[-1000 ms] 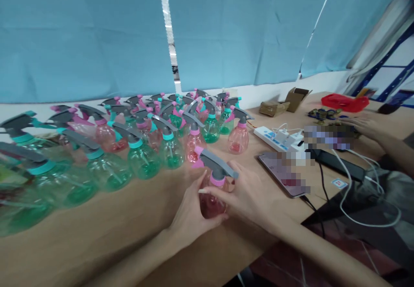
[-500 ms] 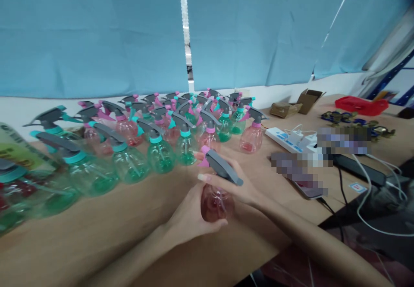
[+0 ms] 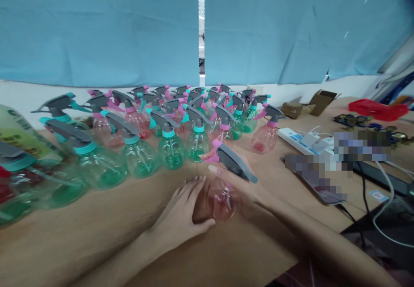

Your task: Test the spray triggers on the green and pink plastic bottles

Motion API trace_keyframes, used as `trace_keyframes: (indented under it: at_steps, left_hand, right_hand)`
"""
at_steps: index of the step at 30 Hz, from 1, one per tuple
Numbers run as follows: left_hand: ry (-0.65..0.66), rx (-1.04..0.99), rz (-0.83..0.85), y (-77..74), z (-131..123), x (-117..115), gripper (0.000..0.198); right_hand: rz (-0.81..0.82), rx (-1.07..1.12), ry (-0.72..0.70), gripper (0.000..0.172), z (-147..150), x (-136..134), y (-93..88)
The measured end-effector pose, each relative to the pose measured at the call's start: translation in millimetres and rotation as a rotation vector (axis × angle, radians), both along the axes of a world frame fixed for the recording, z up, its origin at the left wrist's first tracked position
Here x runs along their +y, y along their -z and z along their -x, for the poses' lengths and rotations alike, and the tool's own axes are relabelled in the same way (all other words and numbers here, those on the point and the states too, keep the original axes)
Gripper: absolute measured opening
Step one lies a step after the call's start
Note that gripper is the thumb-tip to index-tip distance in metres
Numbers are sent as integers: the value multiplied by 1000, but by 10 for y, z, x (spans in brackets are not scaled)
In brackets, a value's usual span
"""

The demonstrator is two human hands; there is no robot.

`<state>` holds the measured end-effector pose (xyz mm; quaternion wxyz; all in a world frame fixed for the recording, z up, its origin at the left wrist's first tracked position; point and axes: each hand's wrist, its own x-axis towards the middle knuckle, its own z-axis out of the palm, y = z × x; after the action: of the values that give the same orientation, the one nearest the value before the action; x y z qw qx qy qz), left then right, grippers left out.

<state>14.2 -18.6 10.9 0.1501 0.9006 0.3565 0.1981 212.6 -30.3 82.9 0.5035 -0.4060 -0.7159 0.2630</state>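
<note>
Clasping the pink spray bottle (image 3: 221, 198) is the right hand (image 3: 250, 190), left hand (image 3: 184, 213) slack just beside it.

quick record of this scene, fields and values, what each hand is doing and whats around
left hand: open, cupped beside the pink clear plastic spray bottle, thumb at its base
right hand: wrapped round the bottle's neck under its grey trigger head
bottle pose: tilted; whether it rests on the brown wooden table is unclear
behind: rows of green and pink spray bottles, upright
far right: white power strip, brown cardboard box
</note>
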Motion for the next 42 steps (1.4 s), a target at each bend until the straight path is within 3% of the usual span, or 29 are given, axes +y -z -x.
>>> trace_keyframes:
  at_steps: [6, 15, 24, 30, 36, 42]
  left_hand:
    - [0, 129, -122, 81, 101, 27, 76]
    - [-18, 195, -177, 93, 81, 20, 71]
    - [-78, 232, -297, 140, 87, 27, 64]
    - [-78, 283, -349, 126, 79, 13, 64]
    - [-81, 286, -325, 100, 74, 3, 62]
    - [-80, 314, -342, 100, 75, 2, 62]
  right_hand:
    - [38, 56, -2, 27, 2, 9, -16]
    - [67, 90, 38, 27, -33, 94, 204]
    - [-32, 65, 101, 26, -102, 250, 203]
    - [-3, 107, 197, 18, -117, 271, 210]
    - [36, 200, -3, 28, -54, 428, 101]
    - [90, 268, -53, 27, -50, 530, 172]
